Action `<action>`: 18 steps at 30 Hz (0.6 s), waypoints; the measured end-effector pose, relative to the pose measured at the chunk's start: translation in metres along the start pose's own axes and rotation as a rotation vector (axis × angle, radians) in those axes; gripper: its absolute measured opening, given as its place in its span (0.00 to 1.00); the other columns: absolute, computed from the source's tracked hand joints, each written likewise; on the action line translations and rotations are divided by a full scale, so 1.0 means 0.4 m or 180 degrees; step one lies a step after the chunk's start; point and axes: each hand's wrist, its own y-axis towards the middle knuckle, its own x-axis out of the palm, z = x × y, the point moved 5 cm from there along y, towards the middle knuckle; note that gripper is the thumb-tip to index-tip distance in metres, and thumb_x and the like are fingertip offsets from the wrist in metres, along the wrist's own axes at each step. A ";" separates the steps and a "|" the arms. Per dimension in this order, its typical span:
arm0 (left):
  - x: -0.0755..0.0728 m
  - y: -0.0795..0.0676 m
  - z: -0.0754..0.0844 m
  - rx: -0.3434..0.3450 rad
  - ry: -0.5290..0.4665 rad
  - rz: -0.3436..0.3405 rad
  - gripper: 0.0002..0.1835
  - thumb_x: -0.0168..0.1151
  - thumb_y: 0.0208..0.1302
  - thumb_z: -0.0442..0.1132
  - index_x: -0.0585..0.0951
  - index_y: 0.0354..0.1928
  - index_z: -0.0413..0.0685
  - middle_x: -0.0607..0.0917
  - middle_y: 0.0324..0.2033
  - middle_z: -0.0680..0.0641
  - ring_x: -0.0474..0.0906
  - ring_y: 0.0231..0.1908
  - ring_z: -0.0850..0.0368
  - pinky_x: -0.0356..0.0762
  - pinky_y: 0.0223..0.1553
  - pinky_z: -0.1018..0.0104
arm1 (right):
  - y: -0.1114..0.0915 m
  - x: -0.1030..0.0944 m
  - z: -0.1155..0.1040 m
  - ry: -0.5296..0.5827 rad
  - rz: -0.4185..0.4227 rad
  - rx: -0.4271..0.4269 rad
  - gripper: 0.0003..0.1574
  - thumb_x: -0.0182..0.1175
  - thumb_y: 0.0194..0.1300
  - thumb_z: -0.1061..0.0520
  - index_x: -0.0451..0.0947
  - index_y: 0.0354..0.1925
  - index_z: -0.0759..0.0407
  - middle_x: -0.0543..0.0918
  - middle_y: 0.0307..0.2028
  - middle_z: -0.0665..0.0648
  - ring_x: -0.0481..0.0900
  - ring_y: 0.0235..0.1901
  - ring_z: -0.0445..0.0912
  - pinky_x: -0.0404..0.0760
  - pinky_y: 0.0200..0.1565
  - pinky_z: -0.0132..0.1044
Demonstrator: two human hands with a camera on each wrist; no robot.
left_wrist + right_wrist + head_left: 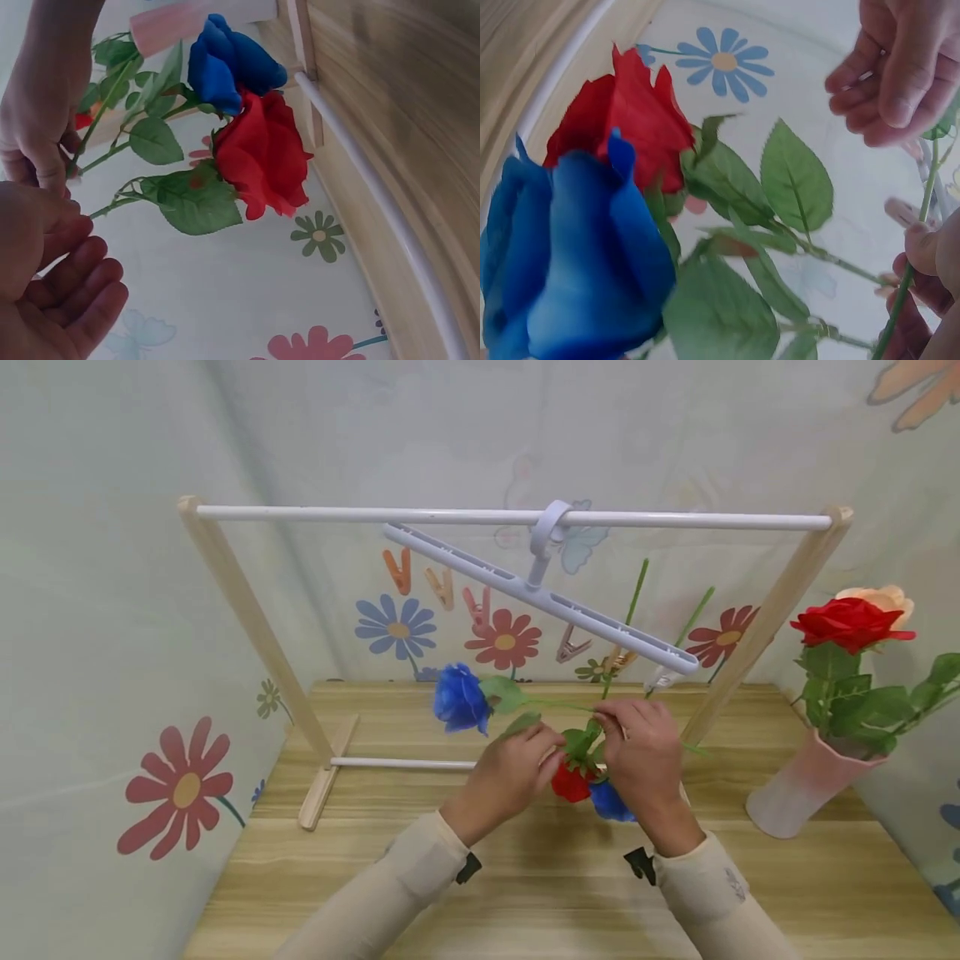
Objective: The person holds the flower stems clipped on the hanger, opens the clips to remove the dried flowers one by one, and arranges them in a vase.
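Note:
My right hand [645, 760] pinches the green stem [922, 217] of a blue rose [459, 697]. That rose lies sideways, its bloom to the left and its stem end passing behind the right hand. My left hand [517, 768] is beside its leaves, fingers loosely bent; in the right wrist view it holds nothing. Below the hands, a red rose [572, 783] and a second blue rose [611, 802] hang head down. Their stems rise to clips on the right part of a white hanger [540, 593], which hooks over the rack's white bar [337, 515].
More clips hang from the hanger, among them an orange clip [399, 572] and a pink clip [477, 607]. The rack's wooden posts [255, 627] stand on a wood-grain table [360, 868]. At right is a pink-and-white vase [813, 785] holding a red rose [847, 622] and a peach flower.

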 end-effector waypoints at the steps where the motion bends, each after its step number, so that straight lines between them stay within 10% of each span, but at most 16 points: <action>1: 0.002 0.003 -0.002 -0.0050 -0.0020 -0.0002 0.07 0.68 0.67 0.38 0.84 0.45 0.46 0.87 0.39 0.51 0.83 0.40 0.59 0.85 0.43 0.71 | 0.000 -0.007 0.005 0.0015 0.0017 0.0043 0.04 0.72 0.58 0.66 0.87 0.34 0.64 0.89 0.31 0.62 0.82 0.32 0.60 0.79 0.38 0.51; 10: 0.029 0.041 -0.014 -0.0697 -0.0322 -0.0429 0.11 0.61 0.74 0.44 0.85 0.49 0.48 0.87 0.40 0.48 0.81 0.41 0.54 0.84 0.42 0.65 | 0.003 -0.067 0.049 0.0089 0.0342 0.0377 0.06 0.72 0.57 0.68 0.87 0.35 0.66 0.88 0.32 0.65 0.80 0.33 0.59 0.73 0.40 0.47; 18: 0.053 0.071 -0.030 -0.1021 -0.0684 -0.0442 0.14 0.62 0.73 0.46 0.85 0.53 0.47 0.88 0.49 0.49 0.84 0.51 0.56 0.83 0.55 0.65 | 0.023 -0.142 0.090 -0.0038 0.0445 0.0581 0.06 0.71 0.61 0.66 0.87 0.38 0.67 0.88 0.33 0.66 0.80 0.32 0.57 0.68 0.43 0.19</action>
